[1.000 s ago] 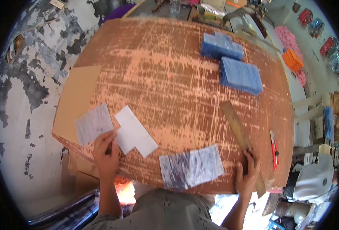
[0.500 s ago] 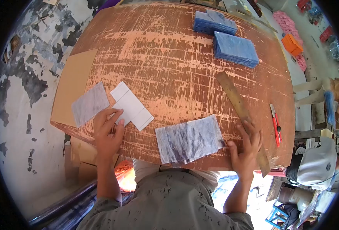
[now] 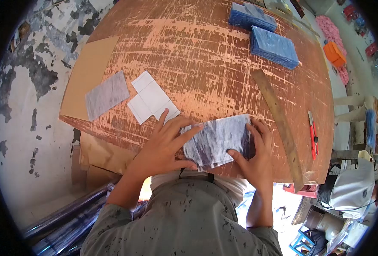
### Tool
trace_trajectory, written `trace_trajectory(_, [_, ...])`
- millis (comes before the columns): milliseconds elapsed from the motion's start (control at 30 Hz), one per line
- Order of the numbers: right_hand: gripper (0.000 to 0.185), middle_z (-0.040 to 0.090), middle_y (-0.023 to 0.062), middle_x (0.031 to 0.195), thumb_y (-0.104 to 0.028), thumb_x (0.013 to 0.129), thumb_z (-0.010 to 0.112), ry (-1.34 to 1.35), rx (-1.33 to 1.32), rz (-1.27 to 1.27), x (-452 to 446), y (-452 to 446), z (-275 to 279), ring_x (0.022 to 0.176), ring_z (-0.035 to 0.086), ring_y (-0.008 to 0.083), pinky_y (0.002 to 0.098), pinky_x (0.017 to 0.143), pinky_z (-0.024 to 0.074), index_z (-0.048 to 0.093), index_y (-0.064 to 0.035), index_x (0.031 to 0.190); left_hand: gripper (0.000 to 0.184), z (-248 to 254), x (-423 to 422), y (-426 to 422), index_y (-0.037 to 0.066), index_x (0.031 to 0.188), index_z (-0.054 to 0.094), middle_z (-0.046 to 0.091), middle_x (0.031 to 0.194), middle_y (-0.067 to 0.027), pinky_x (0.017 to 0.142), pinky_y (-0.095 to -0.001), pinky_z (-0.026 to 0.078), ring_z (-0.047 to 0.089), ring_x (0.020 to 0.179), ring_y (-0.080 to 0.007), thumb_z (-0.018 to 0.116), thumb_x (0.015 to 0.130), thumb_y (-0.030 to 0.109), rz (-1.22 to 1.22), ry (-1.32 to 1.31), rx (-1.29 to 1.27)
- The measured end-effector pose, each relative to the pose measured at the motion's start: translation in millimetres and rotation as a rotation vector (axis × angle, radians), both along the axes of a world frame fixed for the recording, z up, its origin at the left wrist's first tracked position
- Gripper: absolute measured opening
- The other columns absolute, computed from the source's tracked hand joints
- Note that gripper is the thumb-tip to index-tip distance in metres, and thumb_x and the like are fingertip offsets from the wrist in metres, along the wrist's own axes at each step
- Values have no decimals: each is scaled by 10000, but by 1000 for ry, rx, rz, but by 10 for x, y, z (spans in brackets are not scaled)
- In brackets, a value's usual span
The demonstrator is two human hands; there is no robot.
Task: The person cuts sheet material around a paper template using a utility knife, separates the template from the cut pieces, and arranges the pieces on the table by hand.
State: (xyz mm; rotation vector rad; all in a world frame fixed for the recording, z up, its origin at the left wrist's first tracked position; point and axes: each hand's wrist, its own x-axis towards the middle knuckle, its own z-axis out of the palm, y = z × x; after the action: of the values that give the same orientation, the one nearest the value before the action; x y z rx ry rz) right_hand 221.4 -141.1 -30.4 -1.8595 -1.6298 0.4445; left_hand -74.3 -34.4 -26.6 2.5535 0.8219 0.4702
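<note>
Gray streaky sheet [image 3: 216,137] on the worktop [image 3: 197,81], left of the long ruler [image 3: 283,126]. Touching the sheet's left end with the left hand [image 3: 165,147], thumb and fingers spread apart. Touching its right end with the right hand [image 3: 256,164], thumb on top; cannot tell if pinched tight between the fingers. Farther left of the ruler, white cut paper [image 3: 151,94]. Right of it, a red cutter [image 3: 312,138].

The left hand [image 3: 161,149] partly hides the 9 o'clock edge of the marbled sheet [image 3: 218,138], the right hand [image 3: 259,166] its 3 o'clock edge; whether either reaches beneath is hard to say. The table [image 3: 189,64] is cut off at 12 o'clock. Red packets [image 3: 371,49] towards 2 o'clock blur.
</note>
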Motion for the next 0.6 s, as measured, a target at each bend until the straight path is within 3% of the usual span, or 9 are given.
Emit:
trace_trajectory(67, [933,577,180,1598,-293,790,1028,52,29,-10,-24,-12,7,1551,491,442,590,1356,260,589,-17,1566,1070,33,2,-18,130,1671,557,579,1563,-155,1335,-709,275,548,1500,-392,875,808,676,-14,-35,13])
trace_trajectory(167, [879,653,153,1516,-168,835,1010,211,-25,-92,-89,-51,44,1416,640,374,525,1285,411,564,-27,1579,1052,44,15,-24,128,1670,565,576,1552,-179,1284,-647,400,562,1468,-401,951,786,549,-45,-118,41])
trace_trajectory(233, [818,689,130,1460,-61,905,959,792,92,-152,-119,-41,30,1306,709,262,424,1148,551,532,-28,1602,1046,51,47,-30,130,1669,571,571,1553,-196,1252,-607,459,569,1454,-401,996,777,473,-58,-165,54])
trace_trajectory(267, [732,658,156,1506,-5,986,876,871,196,-77,-111,-8,40,1324,689,211,325,1029,598,507,6,1618,1064,62,88,-32,125,1700,525,575,1544,-209,1222,-563,493,574,1449,-393,1008,797,414,23,-259,44])
trace_trajectory(333, [731,647,164,1528,-10,1001,861,914,236,-83,-105,56,70,1337,684,222,336,1059,583,486,28,1627,1087,138,210,-50,121,1730,479,579,1535,-222,1191,-519,526,579,1444,-386,1020,816,354,102,-356,41])
trace_trajectory(433, [722,616,184,1580,-23,1038,818,936,316,-64,-102,134,58,1382,661,245,359,1130,542,443,63,1649,1100,287,422,-73,92,1775,366,591,1536,-204,1149,-475,557,627,1384,-321,986,895,314,316,-600,-256])
trace_trajectory(500, [731,624,180,1569,-33,1038,825,948,363,-44,-118,173,53,1402,647,251,376,1159,524,440,57,1653,1014,287,491,-71,60,1774,313,676,1440,-147,1033,-374,602,706,1199,-223,918,990,275,273,-818,-673])
trace_trajectory(533, [731,624,180,1569,-33,1038,825,946,368,-39,-139,174,75,1402,647,251,376,1159,524,440,57,1653,1014,268,504,-50,60,1774,313,676,1440,-147,1033,-374,602,706,1199,-223,918,990,275,270,-822,-668])
trace_trajectory(600, [709,640,184,1549,-23,1051,803,996,318,-60,-188,150,121,1398,651,243,369,1162,522,440,57,1654,730,208,519,15,31,1713,414,757,1286,-98,910,-266,583,718,1043,-117,779,1110,219,338,-887,-780])
